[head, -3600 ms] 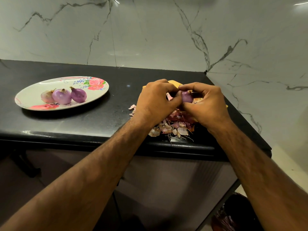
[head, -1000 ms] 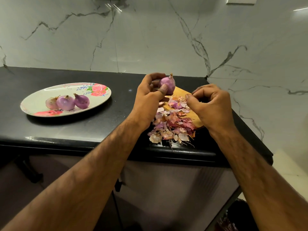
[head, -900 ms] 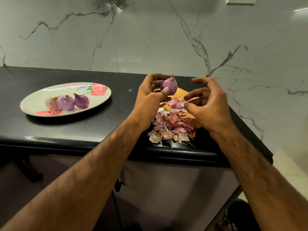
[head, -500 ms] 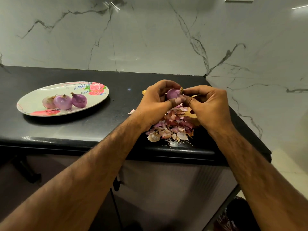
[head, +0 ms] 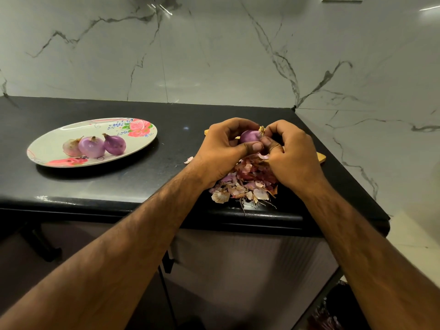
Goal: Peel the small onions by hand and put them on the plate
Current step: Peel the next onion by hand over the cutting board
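A small purple onion (head: 249, 136) is held above a heap of peels. My left hand (head: 221, 148) grips it from the left, thumb under it. My right hand (head: 291, 153) meets it from the right, fingertips pinching the dry tip at the onion's top. Three peeled onions (head: 94, 146) lie side by side on the oval floral plate (head: 52, 141) at the left of the black counter.
A pile of pink and brown onion skins (head: 245, 184) lies under my hands near the counter's front edge, on a yellow board (head: 320, 157) mostly hidden by them. One loose peel (head: 189, 160) lies left of the pile. Marble walls close the back and right.
My left hand lowered the onion from its raised position back over the peel pile. My right hand, briefly apart and opened, has closed in and pinches the onion's tip.
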